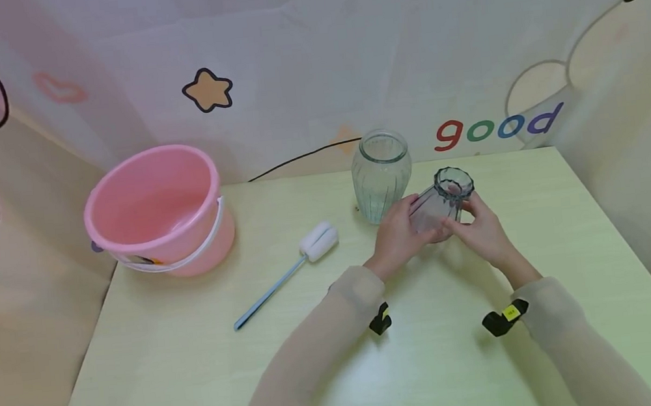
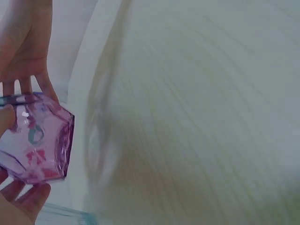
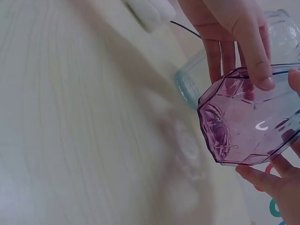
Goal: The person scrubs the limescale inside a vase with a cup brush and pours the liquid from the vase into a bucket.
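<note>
A faceted glass vase (image 1: 433, 211), purple toward its base and greyish at its flared scalloped rim, is held above the table by both hands. The left hand (image 1: 397, 234) grips its body from the left, thumb on the near face and fingers behind, as the right wrist view shows the vase (image 3: 253, 122). On the other side the right hand (image 1: 486, 230) holds it near the neck, thumb in front. The vase tilts with its mouth up and to the right. Just behind the left hand, a clear ribbed glass vase (image 1: 382, 174) stands upright.
A pink bucket (image 1: 155, 209) with a white handle stands at the back left of the table (image 1: 178, 380). Between it and the hands lies a sponge bottle brush (image 1: 286, 279) with a white head and blue handle. A printed cloth (image 1: 300, 61) hangs behind the table.
</note>
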Tool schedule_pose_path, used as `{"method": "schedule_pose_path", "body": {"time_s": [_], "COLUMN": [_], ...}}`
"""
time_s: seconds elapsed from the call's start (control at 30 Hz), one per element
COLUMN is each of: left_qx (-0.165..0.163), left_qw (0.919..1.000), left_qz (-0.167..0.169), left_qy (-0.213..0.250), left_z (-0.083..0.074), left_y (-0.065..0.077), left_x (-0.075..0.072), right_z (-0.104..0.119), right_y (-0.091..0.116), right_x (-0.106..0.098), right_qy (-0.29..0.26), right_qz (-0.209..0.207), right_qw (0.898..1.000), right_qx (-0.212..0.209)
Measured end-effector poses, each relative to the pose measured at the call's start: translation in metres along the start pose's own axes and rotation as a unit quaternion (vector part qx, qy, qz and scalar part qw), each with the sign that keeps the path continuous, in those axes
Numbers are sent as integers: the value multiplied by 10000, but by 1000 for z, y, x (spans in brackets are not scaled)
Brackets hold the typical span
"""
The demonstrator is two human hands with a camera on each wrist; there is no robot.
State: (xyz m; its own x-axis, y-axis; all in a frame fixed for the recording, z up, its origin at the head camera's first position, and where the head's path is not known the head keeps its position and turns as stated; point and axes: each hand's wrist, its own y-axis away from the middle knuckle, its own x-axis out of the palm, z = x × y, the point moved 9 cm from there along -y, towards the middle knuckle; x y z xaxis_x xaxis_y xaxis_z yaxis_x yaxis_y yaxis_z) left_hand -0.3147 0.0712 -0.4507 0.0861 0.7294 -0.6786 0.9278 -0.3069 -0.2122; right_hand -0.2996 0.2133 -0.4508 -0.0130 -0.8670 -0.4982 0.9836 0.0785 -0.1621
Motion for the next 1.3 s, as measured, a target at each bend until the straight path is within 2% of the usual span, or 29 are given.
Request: {"method": "schedule_pose_path", "body": {"time_s": [0.13, 0.3, 0.57, 0.7, 0.83, 1.0, 1.3], "left_qx": [14, 22, -187, -461, -684, -702, -854], "left_qw": [9998, 9991, 9969, 9954, 9948, 9945, 9935], "left_qz": [199, 362, 516, 526, 371, 186, 350], "left_qy": [33, -218, -570, -654, -653, -755, -671], "left_z": [3, 4, 2, 3, 4, 4, 7], "left_y": [-8, -15, -25, -29, -32, -36, -38], "left_x": [6, 13, 23, 25, 25, 27, 33], "right_z": [-5, -11, -20, -22, -21, -25, -37], "right_y": [-6, -12, -21, -30, -39, -46, -51], "right_x": [-4, -7, -12, -14, -15, -17, -15], "right_qy": [59, 253, 179, 192, 150, 121, -39], "right_qz": [3, 76, 79, 61, 42, -14, -44], "right_qw": [10000, 9996, 9994, 9992, 9992, 9989, 9979], "right_qx": [13, 133, 284, 347, 369, 464, 640]}}
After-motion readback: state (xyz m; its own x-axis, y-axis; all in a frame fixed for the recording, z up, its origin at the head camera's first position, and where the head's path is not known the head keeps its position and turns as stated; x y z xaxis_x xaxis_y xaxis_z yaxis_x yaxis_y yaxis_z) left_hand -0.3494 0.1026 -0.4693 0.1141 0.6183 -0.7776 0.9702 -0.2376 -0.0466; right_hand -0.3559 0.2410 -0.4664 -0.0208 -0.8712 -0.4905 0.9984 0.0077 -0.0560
